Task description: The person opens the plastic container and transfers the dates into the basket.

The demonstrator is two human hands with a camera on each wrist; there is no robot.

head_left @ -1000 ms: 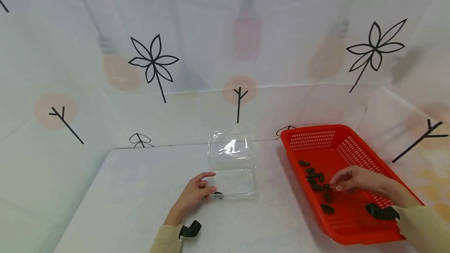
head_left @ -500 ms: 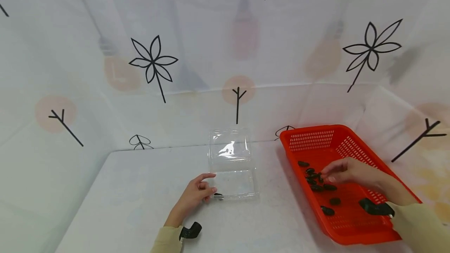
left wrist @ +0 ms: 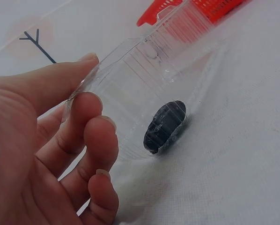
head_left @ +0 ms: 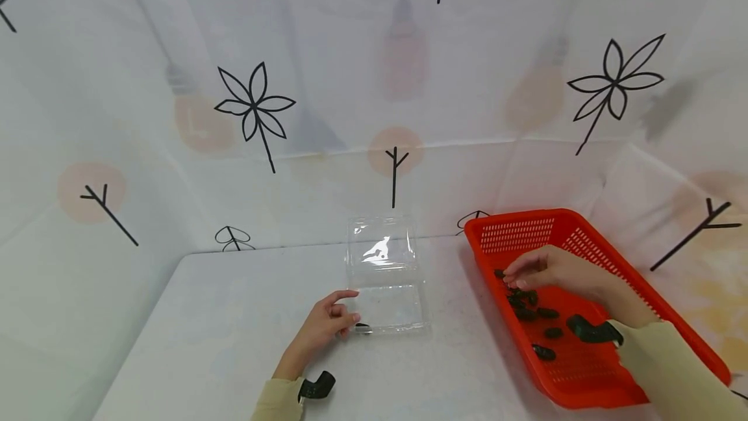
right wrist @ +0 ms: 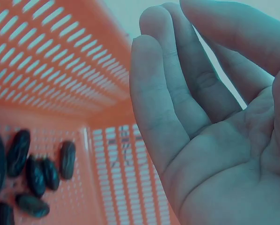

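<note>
My left hand point(head_left: 327, 323) pinches the left rim of a clear hinged plastic box point(head_left: 388, 304), its lid point(head_left: 382, 239) standing raised behind. A dark, oblong, date-like fruit point(left wrist: 165, 126) lies in the box by the near-left corner, seen through the wall in the left wrist view. My right hand point(head_left: 555, 271) hangs over the left side of a red plastic basket point(head_left: 619, 262), fingers bent and tips close together. Below it lie several dark date-like fruits point(right wrist: 34, 176). The right wrist view cuts off the thumb and index tips, so anything between them is hidden.
A white cloth covers the table point(head_left: 234, 330). Behind it hangs a white printed curtain point(head_left: 327, 102). The basket's slotted walls point(right wrist: 46, 47) stand up around the fruits, and its left rim runs between them and the clear box.
My right hand has moved left and toward the back over the basket, near the far-left fruits. One fruit in the basket shifted slightly. The left hand and clear box have stayed put.
</note>
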